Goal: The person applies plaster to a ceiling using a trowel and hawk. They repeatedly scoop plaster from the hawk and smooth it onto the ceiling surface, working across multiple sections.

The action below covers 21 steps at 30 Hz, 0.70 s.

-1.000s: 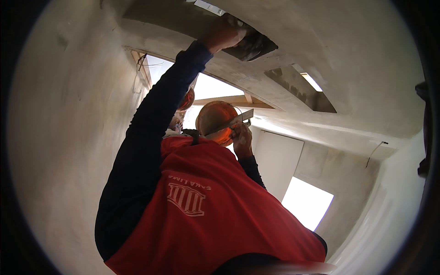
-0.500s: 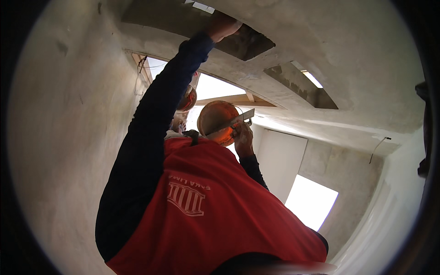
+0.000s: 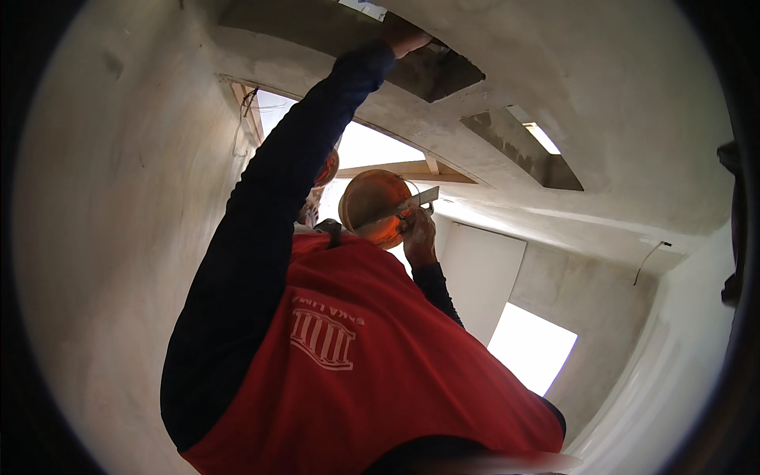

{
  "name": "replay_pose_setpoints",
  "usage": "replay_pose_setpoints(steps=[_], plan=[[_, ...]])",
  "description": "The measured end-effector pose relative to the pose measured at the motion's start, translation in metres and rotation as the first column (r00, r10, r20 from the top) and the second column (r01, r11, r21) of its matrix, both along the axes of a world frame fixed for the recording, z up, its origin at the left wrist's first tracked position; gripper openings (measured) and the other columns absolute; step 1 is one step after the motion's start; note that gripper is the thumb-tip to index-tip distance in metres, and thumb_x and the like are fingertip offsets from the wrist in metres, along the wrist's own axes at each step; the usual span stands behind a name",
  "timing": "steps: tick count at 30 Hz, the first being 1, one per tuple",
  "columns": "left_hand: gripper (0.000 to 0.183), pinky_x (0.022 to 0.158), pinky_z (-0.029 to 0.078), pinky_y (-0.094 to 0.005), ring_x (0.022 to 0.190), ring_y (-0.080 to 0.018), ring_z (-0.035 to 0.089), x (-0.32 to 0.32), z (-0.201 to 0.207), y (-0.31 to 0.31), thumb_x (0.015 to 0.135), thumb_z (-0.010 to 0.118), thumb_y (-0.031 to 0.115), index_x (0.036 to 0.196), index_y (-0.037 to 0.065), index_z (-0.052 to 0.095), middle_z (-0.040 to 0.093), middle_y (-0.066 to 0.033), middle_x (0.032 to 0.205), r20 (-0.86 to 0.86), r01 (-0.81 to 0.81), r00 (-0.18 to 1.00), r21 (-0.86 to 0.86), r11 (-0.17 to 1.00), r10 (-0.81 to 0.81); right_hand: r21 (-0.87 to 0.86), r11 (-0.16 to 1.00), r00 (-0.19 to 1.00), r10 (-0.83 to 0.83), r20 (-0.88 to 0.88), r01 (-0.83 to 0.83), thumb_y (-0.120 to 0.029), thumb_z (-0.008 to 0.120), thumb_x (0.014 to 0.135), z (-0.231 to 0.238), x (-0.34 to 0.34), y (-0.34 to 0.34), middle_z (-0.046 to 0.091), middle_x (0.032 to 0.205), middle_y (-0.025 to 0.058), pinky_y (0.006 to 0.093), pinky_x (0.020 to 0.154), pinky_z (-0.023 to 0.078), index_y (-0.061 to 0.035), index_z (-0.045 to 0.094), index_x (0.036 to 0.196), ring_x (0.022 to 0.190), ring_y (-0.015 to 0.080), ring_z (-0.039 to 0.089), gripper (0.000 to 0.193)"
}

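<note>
My left arm reaches up to a rectangular recess (image 3: 443, 71) in the rough grey plaster. My left hand (image 3: 405, 37) is at the recess edge; its fingers are too dark and hidden to show whether they hold anything. My right hand (image 3: 419, 236), lower down and close to my chest, is closed around a plastering trowel (image 3: 421, 198). The trowel's long flat metal blade slants across an orange bucket (image 3: 372, 194), seen beyond my red vest. Part of the bucket's wire handle shows beside the blade.
A second round orange object (image 3: 327, 168) is partly behind my left arm. Another recess (image 3: 526, 150) opens in the plaster to the right. Wires (image 3: 249, 103) hang by a wooden frame (image 3: 412, 169); a short cable (image 3: 651, 260) sticks out at right. A pale panel (image 3: 479, 265) stands beyond.
My left hand has shifted slightly to the right along the recess. My right hand and the trowel stay nearly in place by the bucket. The whole view has moved a little.
</note>
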State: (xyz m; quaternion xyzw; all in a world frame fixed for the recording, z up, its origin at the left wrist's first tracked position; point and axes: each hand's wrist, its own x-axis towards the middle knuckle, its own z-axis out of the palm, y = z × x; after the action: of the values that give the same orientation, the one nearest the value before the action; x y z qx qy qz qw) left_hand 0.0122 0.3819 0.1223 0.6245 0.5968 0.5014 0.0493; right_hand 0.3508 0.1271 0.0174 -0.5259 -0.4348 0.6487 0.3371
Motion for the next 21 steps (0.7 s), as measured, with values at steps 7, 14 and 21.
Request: replay_pose_setpoints(steps=[7,14,21], plan=[[0.021,0.084,0.054,-0.0465,0.096,-0.0346,0.066,0.019,-0.013,-0.054,0.086,0.067,0.020,0.103,0.008,0.073,0.069,-0.0180,0.098,-0.202,0.112,0.977,0.229,0.967,-0.066,0.044,0.999,0.999,0.012,0.035,-0.013,-0.033,0.047,0.106,-0.001,0.001,-0.005,0.037,0.081,-0.0033,0.0293,0.068,0.044,-0.0008,0.055,0.122,0.073,0.0111,0.039,0.037],[0.019,0.078,0.056,-0.0457,0.095,-0.0344,0.067,0.029,-0.001,0.009,0.085,0.071,0.026,0.102,0.021,0.077,0.069,-0.0141,0.107,-0.253,-0.084,0.956,0.245,0.966,0.147,0.084,0.994,0.996,0.057,0.064,-0.063,-0.033,0.047,0.106,-0.004,0.000,-0.004,0.038,0.081,-0.0026,0.0304,0.068,0.044,-0.0004,0.054,0.124,0.073,0.0112,0.040,0.037],[0.019,0.077,0.057,-0.0453,0.096,-0.0340,0.068,0.000,0.006,0.001,0.084,0.071,0.025,0.102,0.025,0.077,0.070,-0.0118,0.108,-0.223,-0.030,0.970,0.273,0.962,0.094,0.051,0.998,1.000,-0.024,0.018,0.024,-0.019,0.043,0.106,-0.005,0.003,-0.008,0.050,0.093,0.0017,0.0286,0.062,0.048,-0.0004,0.060,0.104,0.072,0.0107,0.050,0.025]])
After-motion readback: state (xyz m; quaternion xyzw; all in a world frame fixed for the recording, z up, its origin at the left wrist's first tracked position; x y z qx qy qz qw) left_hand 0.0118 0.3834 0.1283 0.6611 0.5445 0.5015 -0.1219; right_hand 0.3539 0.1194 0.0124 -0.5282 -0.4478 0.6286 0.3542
